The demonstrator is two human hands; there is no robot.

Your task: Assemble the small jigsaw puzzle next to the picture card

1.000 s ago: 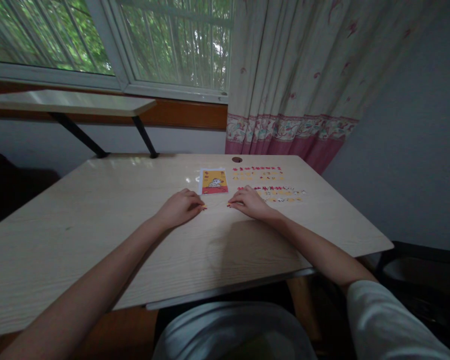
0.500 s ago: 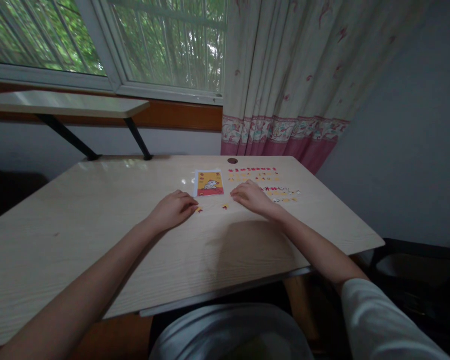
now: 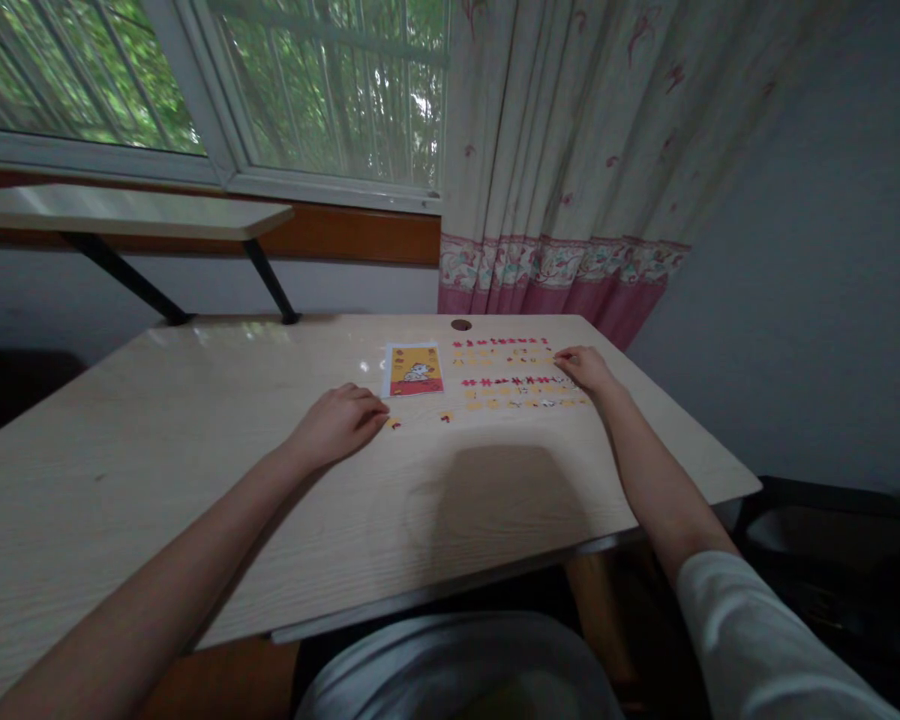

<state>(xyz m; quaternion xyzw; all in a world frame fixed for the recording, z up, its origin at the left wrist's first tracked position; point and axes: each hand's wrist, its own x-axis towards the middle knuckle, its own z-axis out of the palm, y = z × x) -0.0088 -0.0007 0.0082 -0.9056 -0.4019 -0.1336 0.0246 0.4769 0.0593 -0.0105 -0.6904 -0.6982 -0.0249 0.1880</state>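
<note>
My left hand [image 3: 341, 422] rests on the desk with its fingers curled together. Its fingertips meet a small yellow and dark red puzzle piece [image 3: 394, 425]. A similar puzzle piece [image 3: 446, 416] lies a little to the right, apart from both hands. Above these is a picture card [image 3: 416, 372] with a white animal on yellow and red. Over at the right end of the sorted rows, my right hand [image 3: 586, 370] has thumb and fingers pinched together; whatever is between them is too small to make out. Red pieces [image 3: 499, 343] and yellow pieces [image 3: 487, 404] lie in several rows.
The pale wooden desk [image 3: 195, 450] has a round cable hole [image 3: 461, 325] near its back edge. A raised shelf [image 3: 127, 212] on black legs stands at the back left. Behind hangs a patterned curtain [image 3: 562, 200] beside the window. A dark chair [image 3: 832, 540] stands at the right.
My right hand has moved right, from beside the card to the far end of the rows, uncovering pieces. My left hand stays by its puzzle piece. The view has shifted slightly.
</note>
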